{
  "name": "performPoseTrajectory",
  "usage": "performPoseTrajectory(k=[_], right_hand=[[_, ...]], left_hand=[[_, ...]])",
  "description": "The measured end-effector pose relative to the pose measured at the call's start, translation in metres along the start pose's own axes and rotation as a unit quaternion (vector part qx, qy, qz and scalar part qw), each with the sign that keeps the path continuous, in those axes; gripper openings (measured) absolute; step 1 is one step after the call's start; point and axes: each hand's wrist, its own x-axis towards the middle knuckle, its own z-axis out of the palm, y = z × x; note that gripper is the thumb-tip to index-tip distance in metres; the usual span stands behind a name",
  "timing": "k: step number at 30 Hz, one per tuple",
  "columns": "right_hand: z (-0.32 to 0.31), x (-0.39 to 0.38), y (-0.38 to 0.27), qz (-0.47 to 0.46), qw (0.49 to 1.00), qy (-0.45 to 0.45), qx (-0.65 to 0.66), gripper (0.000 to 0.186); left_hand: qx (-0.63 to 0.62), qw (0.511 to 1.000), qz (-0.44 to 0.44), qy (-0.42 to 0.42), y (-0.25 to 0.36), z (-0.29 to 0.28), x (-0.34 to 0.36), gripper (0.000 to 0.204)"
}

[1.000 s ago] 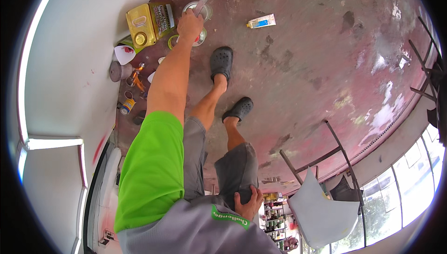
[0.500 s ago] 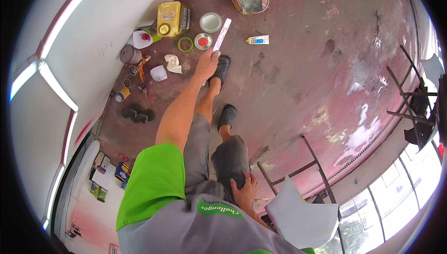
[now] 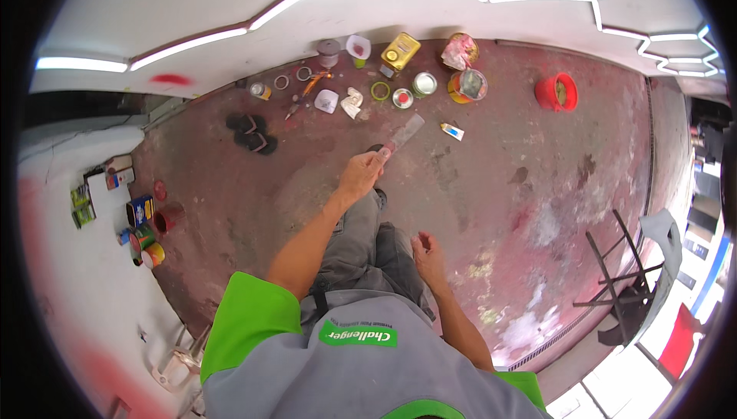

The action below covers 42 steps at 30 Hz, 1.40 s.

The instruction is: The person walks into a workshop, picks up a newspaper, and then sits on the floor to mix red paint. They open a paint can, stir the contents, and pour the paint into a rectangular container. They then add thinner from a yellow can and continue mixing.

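My left hand (image 3: 361, 177) is closed on one end of a flat, narrow, ruler-like strip (image 3: 404, 133). The strip looks pale and see-through, pinkish near my fingers, and slants up and away to the right over the floor. Its exact kind is unclear. Low on the right, my right hand (image 3: 428, 256) hangs beside my trouser leg, fingers loosely bent and apart, holding nothing. Beyond the strip's tip lies a white and blue tube (image 3: 452, 131). Farther off stand an open tin (image 3: 424, 84) with pale contents and a smaller tin with a red centre (image 3: 402, 97).
Along the far wall are a yellow metal can (image 3: 401, 51), a spray gun (image 3: 313, 89), a crumpled cloth (image 3: 352, 103), a green ring (image 3: 380, 91) and a red bucket (image 3: 556, 92). Black sandals (image 3: 251, 133) lie left. A dark metal stand (image 3: 614, 265) is at right.
My view has swung so the wall now runs across the top. My right hand has come off my knee and hangs beside it. The strip stays in my left hand.
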Motion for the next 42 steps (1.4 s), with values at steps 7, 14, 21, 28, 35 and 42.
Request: performPoseTrajectory(k=[7,14,21,28,35,42], right_hand=[[0.036,-0.038,-0.156,-0.214,0.973,-0.06,0.062,0.048],[0.147,-0.123,-0.177,-0.215,0.922,-0.304,-0.106,0.032],[0.328,-0.228,-0.181,-0.224,0.903,-0.359,-0.07,0.036],[0.518,-0.334,-0.223,-0.192,0.839,-0.51,-0.003,0.036],[0.656,-0.439,-0.258,-0.248,0.71,-0.648,-0.121,0.039],[0.836,-0.396,-0.295,-0.178,0.804,-0.564,-0.07,0.034]], left_hand=[[0.131,0.991,0.021,-0.014,-0.04,-0.075,-0.221,0.06],[0.055,0.997,-0.017,0.056,-0.084,-0.16,-0.396,0.057],[0.192,0.814,0.105,0.539,-0.2,-0.262,-0.555,0.036],[-0.336,0.749,-0.021,0.57,-0.254,-0.35,-0.697,0.036],[-0.508,0.623,0.104,0.585,-0.291,-0.446,-0.754,0.04],[-0.526,0.514,0.176,0.655,-0.344,-0.581,-0.79,0.035]])
